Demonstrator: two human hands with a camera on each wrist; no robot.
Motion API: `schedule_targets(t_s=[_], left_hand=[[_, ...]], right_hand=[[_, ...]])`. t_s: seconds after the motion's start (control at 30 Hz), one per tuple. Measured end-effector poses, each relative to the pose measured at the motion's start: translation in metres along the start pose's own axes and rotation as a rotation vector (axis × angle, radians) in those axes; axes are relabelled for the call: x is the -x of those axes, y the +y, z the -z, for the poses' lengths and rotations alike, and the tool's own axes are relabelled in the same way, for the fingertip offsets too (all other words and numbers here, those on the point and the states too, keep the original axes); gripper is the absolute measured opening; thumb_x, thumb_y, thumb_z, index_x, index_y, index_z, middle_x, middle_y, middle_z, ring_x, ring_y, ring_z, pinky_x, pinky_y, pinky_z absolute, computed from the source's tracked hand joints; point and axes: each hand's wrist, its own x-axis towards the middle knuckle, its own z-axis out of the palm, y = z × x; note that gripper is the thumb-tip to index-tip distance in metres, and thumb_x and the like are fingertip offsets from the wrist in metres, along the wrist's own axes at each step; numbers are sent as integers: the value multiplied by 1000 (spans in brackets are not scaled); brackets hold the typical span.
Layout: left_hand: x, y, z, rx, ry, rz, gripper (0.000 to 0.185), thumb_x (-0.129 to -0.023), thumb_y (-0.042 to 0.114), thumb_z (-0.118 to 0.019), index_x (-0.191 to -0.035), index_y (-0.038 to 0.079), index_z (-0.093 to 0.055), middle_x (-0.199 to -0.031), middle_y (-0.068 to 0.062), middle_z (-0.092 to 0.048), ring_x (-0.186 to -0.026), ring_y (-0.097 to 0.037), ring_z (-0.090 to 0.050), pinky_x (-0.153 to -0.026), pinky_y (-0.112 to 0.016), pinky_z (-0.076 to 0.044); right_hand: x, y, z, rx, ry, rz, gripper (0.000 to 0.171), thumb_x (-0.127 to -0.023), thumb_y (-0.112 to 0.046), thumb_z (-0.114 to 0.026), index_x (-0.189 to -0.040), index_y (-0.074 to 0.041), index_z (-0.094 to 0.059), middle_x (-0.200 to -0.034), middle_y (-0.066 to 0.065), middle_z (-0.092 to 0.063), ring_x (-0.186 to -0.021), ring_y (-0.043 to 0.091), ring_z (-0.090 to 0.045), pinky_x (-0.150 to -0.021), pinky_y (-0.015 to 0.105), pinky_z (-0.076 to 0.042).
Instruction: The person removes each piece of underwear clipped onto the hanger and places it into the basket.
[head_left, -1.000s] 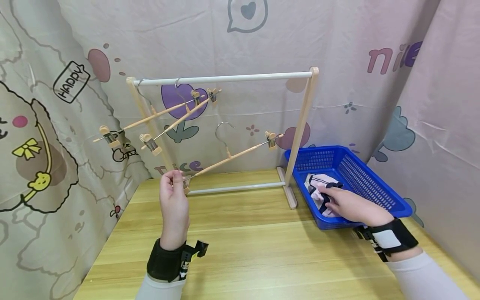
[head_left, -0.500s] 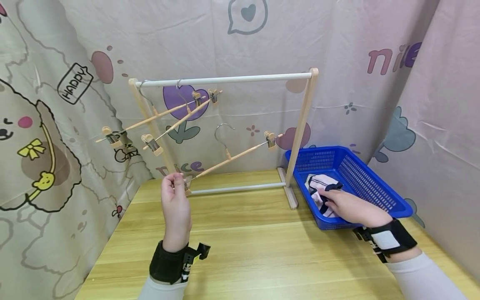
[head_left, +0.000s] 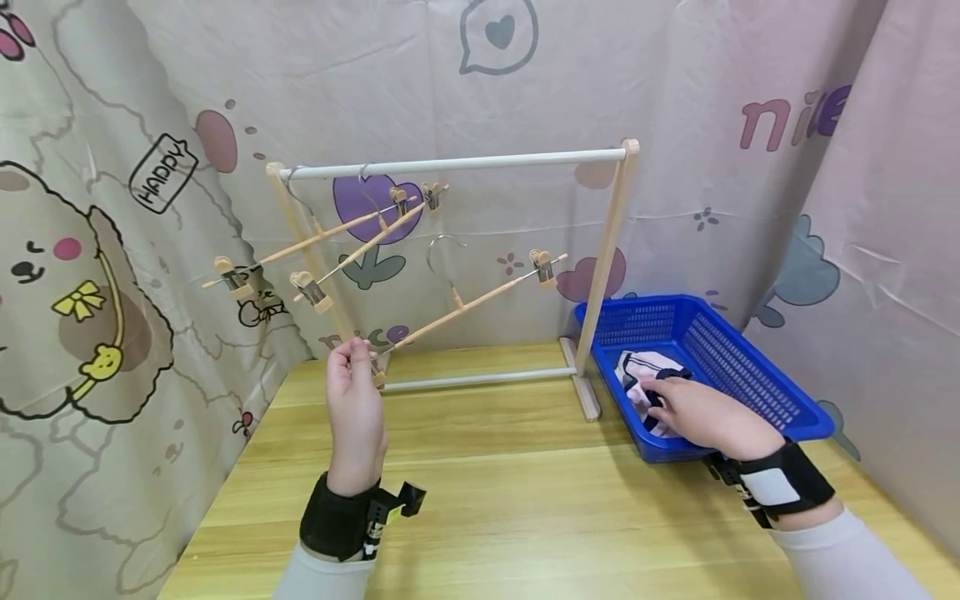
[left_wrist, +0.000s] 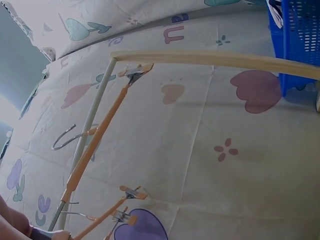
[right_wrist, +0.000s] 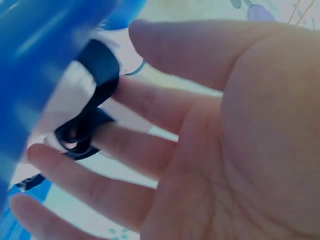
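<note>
Left hand (head_left: 354, 398) is raised over the table (head_left: 480, 500), pinching the lower clip end of a wooden hanger (head_left: 461, 304). The hanger tilts up to the right, its hook free of the rack (head_left: 457, 162). Two more hangers (head_left: 352, 225) hang on the rail at the left. Right hand (head_left: 697, 410) reaches into the blue basket (head_left: 750, 375) at the right, fingers spread and slightly bent over a pink-and-black garment (head_left: 641, 371), touching it. Grip not clear. Garment and hanger sit well apart.

My right hand (head_left: 701, 411) covers part of the garment (head_left: 639, 372); right wrist view blurry, basket (right_wrist: 35, 60) smeared at 10 o'clock.
</note>
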Motion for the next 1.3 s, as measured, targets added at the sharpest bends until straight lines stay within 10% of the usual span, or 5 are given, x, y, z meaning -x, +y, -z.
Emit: schedule_targets(t_s=[0.3,0.5,0.87,1.3], left_hand=[[-8,14,-10,1,18,2,19,-113,28,-34,-113,10,-39,-109,1,-36,-76,-9,-30,-71,-21,-30],[-18,24,-17,6,55,-29,20,-113,30,-36,-114,11,-41,-93,3,-31,-72,-9,-31,-67,-21,-28],[-41,32,-37,32,133,-134,16,-113,28,-38,-107,13,-41,-86,2,-32,-70,-11,-30,-70,-23,-26],[-60,42,-45,-12,180,-154,18,-112,32,-41,-109,14,-40,-88,1,-33,-73,-11,-33,-72,-23,-28]], right_hand=[[11,-17,1,57,141,-90,33,-102,-24,-64,-128,-4,-70,-95,18,-70,-66,16,-56,-50,34,-48],[10,-28,2,115,312,-57,32,-94,-25,-77,-115,0,-74,-98,19,-70,-67,20,-62,-55,40,-57],[2,-45,7,148,665,151,18,-87,-12,-82,-99,-2,-74,-85,11,-70,-68,23,-65,-57,38,-57],[-8,-57,-1,167,790,334,10,-87,-11,-79,-92,-5,-73,-81,7,-67,-71,23,-64,-60,38,-54]])
